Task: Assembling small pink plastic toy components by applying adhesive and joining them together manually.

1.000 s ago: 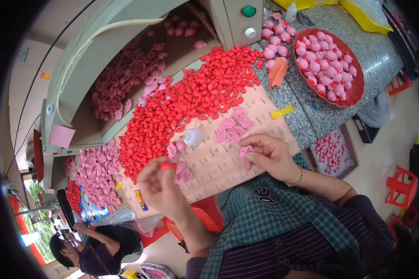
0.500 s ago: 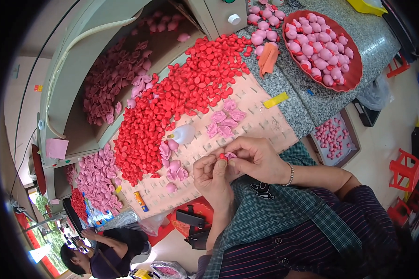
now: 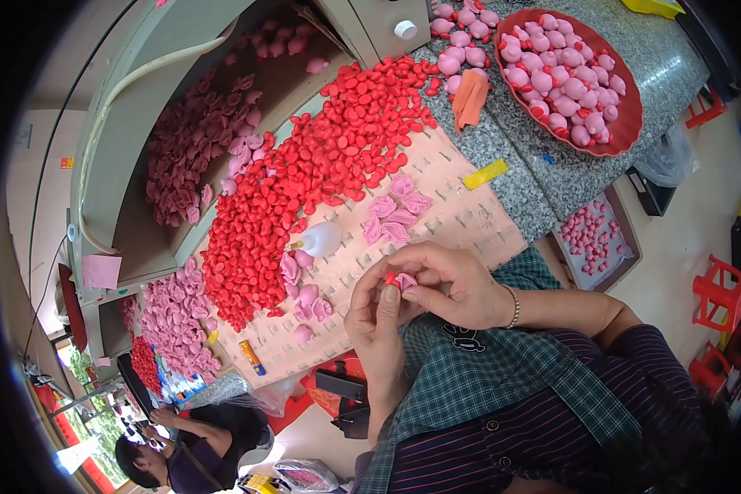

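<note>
Above my lap, at the table's near edge, my two hands meet fingertip to fingertip. My left hand (image 3: 376, 317) pinches a small red rounded piece (image 3: 391, 278) between thumb and fingers. Closed on a pink folded piece (image 3: 406, 281), my right hand (image 3: 461, 284) presses it against the red one. My fingers partly cover both pieces. Just beyond lie several pink folded pieces (image 3: 397, 216) in a cluster. A white squeeze bottle (image 3: 323, 239) with a narrow tip lies beside the large heap of red pieces (image 3: 259, 218).
At the far right stands a red bowl (image 3: 634, 132) of round pink pieces with red parts. An orange cloth (image 3: 470, 100) and a yellow strip (image 3: 486, 174) lie nearby. Left are pink pieces (image 3: 173, 313) and a glue-like tube (image 3: 252, 357). Another person (image 3: 198, 453) sits lower left.
The red and pink pieces have been turned slightly and show more plainly between my fingers. My left fingers have shifted a little. The whole view has moved slightly.
</note>
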`<state>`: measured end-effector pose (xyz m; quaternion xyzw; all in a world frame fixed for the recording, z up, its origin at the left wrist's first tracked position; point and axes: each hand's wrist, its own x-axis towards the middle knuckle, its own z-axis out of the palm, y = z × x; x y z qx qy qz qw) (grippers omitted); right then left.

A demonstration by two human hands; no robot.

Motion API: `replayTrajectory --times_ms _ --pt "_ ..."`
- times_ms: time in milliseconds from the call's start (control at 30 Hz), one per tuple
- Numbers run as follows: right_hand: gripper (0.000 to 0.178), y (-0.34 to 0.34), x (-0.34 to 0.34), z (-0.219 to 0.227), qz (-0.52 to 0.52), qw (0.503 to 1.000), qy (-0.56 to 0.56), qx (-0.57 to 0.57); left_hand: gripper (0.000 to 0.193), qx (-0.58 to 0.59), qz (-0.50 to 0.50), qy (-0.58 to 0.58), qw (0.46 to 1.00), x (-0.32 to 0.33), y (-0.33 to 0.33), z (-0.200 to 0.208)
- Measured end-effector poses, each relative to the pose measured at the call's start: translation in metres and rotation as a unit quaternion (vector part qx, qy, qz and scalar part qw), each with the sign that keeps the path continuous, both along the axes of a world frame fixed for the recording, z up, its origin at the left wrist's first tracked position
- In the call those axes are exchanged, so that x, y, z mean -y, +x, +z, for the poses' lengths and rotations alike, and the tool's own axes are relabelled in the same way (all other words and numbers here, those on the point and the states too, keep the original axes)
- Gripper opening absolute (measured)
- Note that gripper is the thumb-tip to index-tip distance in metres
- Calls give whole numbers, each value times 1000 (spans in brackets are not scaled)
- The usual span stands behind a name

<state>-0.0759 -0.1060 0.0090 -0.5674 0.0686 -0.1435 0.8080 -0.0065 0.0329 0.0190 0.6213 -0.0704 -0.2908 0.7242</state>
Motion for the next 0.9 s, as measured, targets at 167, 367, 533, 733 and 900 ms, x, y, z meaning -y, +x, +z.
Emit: replayTrajectory --times_ms 167,367,533,733,900 --pt "42 1 18 3 39 980 -190 39 34 25 11 -27 999 3 1 6" --pt "42 2 26 -8 19 950 -292 108 34 12 -4 -26 1000 5 -2 3" --pt "28 -4 15 -12 7 996 -82 22 35 98 -35 -44 994 10 -8 -3" --pt "21 -2 9 -6 20 968 217 -124 42 230 56 44 970 16 -19 -23" --pt "19 4 21 -17 69 979 189 -33 34 346 82 104 929 20 -14 -13"
